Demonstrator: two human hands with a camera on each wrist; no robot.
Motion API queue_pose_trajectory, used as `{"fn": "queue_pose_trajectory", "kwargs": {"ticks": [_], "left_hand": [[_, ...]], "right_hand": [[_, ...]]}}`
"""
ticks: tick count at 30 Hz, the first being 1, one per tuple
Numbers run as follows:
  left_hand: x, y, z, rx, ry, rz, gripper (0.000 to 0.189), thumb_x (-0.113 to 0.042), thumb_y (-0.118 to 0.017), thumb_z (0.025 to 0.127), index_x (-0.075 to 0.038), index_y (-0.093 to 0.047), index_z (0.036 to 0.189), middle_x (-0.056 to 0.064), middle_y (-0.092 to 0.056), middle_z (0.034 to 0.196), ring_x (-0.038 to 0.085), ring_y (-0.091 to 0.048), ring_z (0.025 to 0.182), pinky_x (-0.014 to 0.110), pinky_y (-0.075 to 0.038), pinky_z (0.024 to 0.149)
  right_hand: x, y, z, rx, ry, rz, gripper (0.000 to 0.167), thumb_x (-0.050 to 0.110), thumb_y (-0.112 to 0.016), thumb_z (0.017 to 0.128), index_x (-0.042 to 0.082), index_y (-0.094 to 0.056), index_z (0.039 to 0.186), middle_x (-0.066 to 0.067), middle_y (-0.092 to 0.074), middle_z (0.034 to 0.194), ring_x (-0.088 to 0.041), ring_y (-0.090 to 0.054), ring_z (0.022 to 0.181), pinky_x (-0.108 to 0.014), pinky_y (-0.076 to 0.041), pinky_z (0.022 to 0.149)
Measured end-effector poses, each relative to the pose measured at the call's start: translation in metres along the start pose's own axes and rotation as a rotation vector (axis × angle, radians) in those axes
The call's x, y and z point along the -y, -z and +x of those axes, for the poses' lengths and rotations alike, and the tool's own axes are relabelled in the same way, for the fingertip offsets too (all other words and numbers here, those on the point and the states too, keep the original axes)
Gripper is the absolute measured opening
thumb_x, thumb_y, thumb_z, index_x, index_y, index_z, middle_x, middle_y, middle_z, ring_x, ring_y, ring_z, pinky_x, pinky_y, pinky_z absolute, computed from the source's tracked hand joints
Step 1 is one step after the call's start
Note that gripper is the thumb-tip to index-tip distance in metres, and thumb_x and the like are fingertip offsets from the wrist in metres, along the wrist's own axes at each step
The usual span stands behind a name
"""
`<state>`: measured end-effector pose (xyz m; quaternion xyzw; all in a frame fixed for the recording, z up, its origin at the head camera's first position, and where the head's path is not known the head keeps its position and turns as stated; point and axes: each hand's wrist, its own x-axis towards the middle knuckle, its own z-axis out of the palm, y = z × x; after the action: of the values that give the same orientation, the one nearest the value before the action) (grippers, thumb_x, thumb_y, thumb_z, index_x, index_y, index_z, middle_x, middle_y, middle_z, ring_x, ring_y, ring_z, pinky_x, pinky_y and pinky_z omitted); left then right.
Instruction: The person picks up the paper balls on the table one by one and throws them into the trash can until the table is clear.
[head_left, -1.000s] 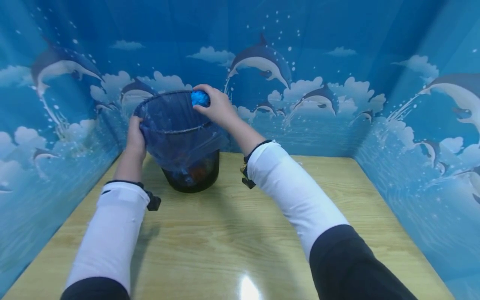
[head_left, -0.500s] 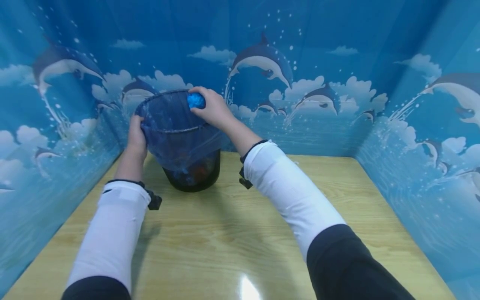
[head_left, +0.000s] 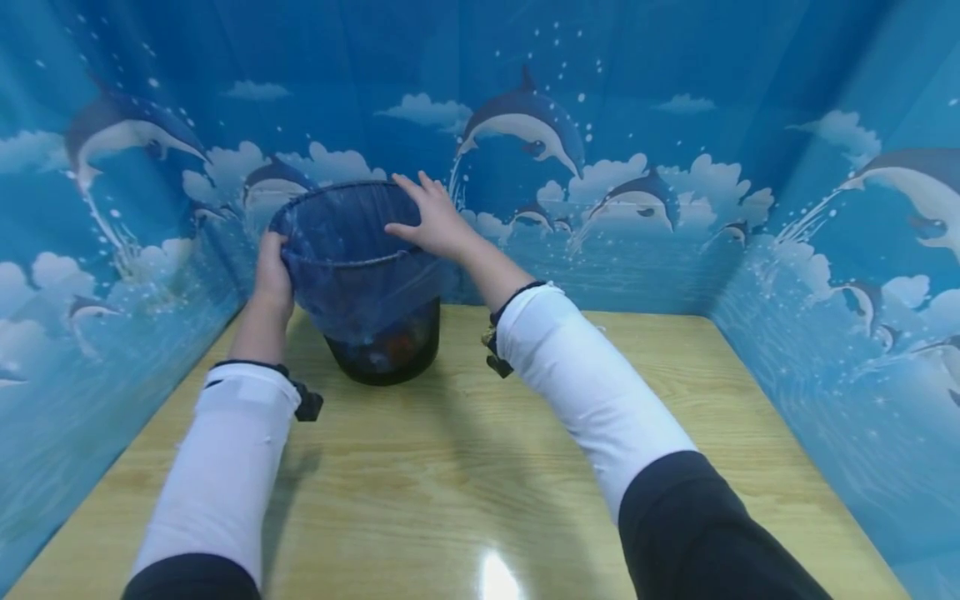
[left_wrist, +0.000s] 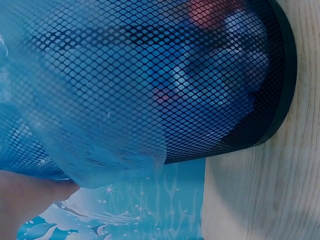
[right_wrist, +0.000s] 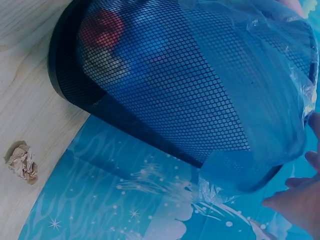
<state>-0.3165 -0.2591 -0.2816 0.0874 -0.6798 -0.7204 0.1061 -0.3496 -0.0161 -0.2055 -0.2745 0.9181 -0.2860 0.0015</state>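
Note:
A black mesh wastebasket [head_left: 408, 350] stands upright at the far left of the table. Its translucent blue bin liner [head_left: 352, 300] is folded over the rim and hangs down outside. Through the mesh in the right wrist view I see red crumpled matter [right_wrist: 101, 28], with blue and pale bits around it. My left hand [head_left: 272, 275] holds the basket's left side near the rim, its fingers mostly hidden behind. My right hand [head_left: 435, 218] is at the right of the rim with fingers spread, holding nothing. The fingertips reach over the opening; whether they touch the liner I cannot tell.
A brown crumpled paper ball [right_wrist: 22, 162] lies on the table beyond the basket in the right wrist view. A dolphin-print curtain [head_left: 637, 250] encloses the wooden table [head_left: 420, 483] at the back and both sides.
The blue crumpled ball was in my right hand over the basket's opening. My right fingers have spread and let it go, and it is out of sight. My left hand stays put.

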Motion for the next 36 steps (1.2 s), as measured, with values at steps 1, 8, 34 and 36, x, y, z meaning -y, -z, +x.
{"fn": "queue_pose_trajectory", "kwargs": {"ticks": [1, 8, 34, 36], "left_hand": [[0.000, 0.000, 0.000, -0.003, 0.000, -0.003, 0.071, -0.039, -0.021, 0.097, -0.020, 0.015, 0.155, -0.005, 0.022, 0.161, 0.011, 0.018, 0.147, 0.027, 0.002, 0.119], [0.000, 0.000, -0.001, -0.002, 0.011, 0.015, 0.070, -0.041, -0.020, 0.097, -0.020, 0.012, 0.155, -0.005, 0.021, 0.161, 0.012, 0.017, 0.147, 0.028, 0.002, 0.119], [-0.001, 0.001, -0.005, 0.014, -0.002, 0.034, 0.066, -0.040, -0.019, 0.097, -0.018, -0.002, 0.157, -0.004, 0.011, 0.163, 0.013, 0.005, 0.149, 0.031, -0.007, 0.118], [-0.001, 0.001, -0.005, 0.015, 0.008, 0.046, 0.067, -0.042, -0.018, 0.097, -0.019, 0.002, 0.157, -0.005, 0.013, 0.163, 0.014, 0.008, 0.149, 0.032, -0.005, 0.119]], "right_hand": [[-0.001, 0.001, 0.000, -0.001, 0.001, 0.007, 0.077, 0.044, -0.056, 0.095, 0.032, -0.010, 0.156, -0.003, 0.006, 0.164, -0.026, 0.008, 0.151, -0.048, -0.010, 0.120], [-0.015, 0.008, -0.004, -0.067, 0.011, 0.047, 0.079, 0.044, -0.056, 0.095, 0.030, -0.010, 0.157, -0.004, 0.004, 0.164, -0.026, 0.006, 0.151, -0.049, -0.009, 0.120], [-0.094, 0.015, -0.026, -0.168, -0.149, 0.087, 0.082, 0.047, -0.054, 0.095, 0.025, -0.005, 0.157, -0.008, 0.005, 0.164, -0.029, 0.006, 0.150, -0.054, -0.010, 0.118], [-0.103, 0.012, -0.027, -0.157, -0.171, 0.084, 0.082, 0.048, -0.054, 0.095, 0.024, -0.005, 0.157, -0.009, 0.006, 0.164, -0.030, 0.005, 0.150, -0.054, -0.011, 0.118]]}}
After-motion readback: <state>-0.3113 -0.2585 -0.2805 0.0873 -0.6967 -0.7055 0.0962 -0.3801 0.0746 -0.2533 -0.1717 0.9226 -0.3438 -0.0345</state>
